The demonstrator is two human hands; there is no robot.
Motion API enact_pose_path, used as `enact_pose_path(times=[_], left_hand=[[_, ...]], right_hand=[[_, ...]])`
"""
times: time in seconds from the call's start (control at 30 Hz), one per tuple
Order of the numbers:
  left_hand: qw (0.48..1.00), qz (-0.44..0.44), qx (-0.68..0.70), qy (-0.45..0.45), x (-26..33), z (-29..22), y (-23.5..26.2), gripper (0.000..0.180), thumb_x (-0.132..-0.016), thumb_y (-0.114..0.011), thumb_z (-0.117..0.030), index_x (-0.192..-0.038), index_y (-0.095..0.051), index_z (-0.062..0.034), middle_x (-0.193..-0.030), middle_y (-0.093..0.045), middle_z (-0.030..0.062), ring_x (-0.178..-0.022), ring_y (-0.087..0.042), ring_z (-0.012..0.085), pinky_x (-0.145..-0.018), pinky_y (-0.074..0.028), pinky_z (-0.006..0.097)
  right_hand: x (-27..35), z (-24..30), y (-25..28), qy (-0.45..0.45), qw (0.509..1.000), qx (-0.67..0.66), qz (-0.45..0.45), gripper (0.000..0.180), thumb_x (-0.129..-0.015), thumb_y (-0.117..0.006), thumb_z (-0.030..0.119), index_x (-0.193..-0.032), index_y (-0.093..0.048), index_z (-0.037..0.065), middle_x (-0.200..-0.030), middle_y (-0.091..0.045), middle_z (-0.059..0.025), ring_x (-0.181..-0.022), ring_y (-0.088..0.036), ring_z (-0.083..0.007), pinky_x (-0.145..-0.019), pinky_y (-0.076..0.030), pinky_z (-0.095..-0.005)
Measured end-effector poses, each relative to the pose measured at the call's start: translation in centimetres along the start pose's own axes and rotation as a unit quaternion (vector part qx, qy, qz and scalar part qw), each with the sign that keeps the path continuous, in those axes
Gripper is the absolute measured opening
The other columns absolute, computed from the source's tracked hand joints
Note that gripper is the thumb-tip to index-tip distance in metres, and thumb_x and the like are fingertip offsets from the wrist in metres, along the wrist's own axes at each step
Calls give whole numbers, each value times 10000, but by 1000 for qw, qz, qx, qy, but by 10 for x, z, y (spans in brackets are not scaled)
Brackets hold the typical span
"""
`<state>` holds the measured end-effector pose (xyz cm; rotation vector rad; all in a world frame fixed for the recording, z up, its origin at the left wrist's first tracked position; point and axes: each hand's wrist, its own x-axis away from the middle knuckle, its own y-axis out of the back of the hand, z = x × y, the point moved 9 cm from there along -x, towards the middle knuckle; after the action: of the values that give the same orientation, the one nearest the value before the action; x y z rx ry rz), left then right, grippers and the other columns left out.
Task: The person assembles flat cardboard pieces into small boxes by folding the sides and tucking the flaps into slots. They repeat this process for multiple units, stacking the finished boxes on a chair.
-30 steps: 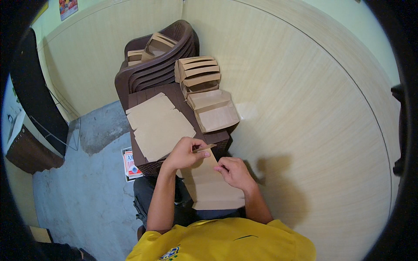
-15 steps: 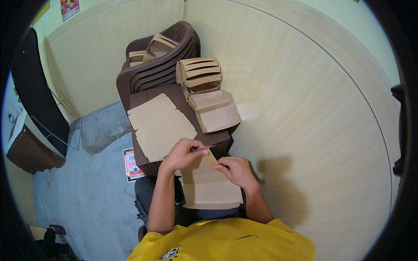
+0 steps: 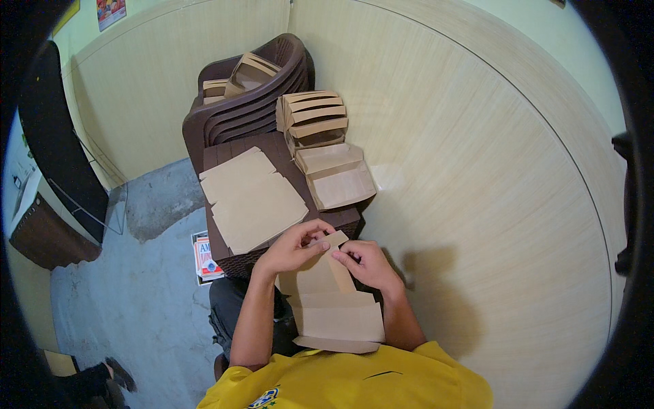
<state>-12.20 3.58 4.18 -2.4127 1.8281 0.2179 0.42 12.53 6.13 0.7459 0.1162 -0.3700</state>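
A brown cardboard box blank (image 3: 338,317), partly folded, rests across my lap with its near flap bent up against my shirt. My left hand (image 3: 294,249) pinches the far end of the blank, thumb over a narrow upturned flap. Closed on the far right corner beside it is my right hand (image 3: 368,264), its thumb pressing the side flap. Past my left hand, a stack of flat cardboard blanks (image 3: 255,204) lies on a brown woven-look table (image 3: 235,144).
An open cardboard box (image 3: 337,184) and several nested folded boxes (image 3: 315,116) stand at the table's right side, by the wood-panelled wall (image 3: 477,170). Behind are stacked brown chairs (image 3: 255,112) holding more boxes. A person's foot (image 3: 120,375) shows at lower left.
The far flap has turned so its broad face shows between my hands. My right hand has shifted slightly farther away. The near part of the blank has tilted up toward my shirt.
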Motion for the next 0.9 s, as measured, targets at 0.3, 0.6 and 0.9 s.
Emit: enact_pose_path(times=[0.3,0.6,0.9], left_hand=[[994,37,-56,83,-2,10,-1,151,-1032,-717,-137,-1085,-733,4,-765,-649,-54,-704,-513,25,-613,-427,238],[992,-26,-101,67,-8,14,6,191,-987,-736,-152,-1045,-787,23,-744,-657,-31,-688,-532,45,-616,-461,264],[997,-24,-65,46,-8,6,3,175,-951,-817,-147,-1047,-836,-3,-820,-775,31,-718,-624,64,-651,-522,274]], right_hand=[[5,-35,1,-63,944,-291,-142,124,-983,-766,18,-1090,-731,-37,-1046,-740,-89,-945,-691,-119,-781,-596,-283],[3,-21,0,-13,985,-133,-110,166,-992,-788,96,-1131,-798,6,-1015,-732,-91,-934,-704,-151,-818,-581,-300],[2,-49,-23,-123,953,-275,-44,172,-1033,-744,136,-957,-688,-8,-851,-660,-12,-804,-597,-86,-698,-485,-269]])
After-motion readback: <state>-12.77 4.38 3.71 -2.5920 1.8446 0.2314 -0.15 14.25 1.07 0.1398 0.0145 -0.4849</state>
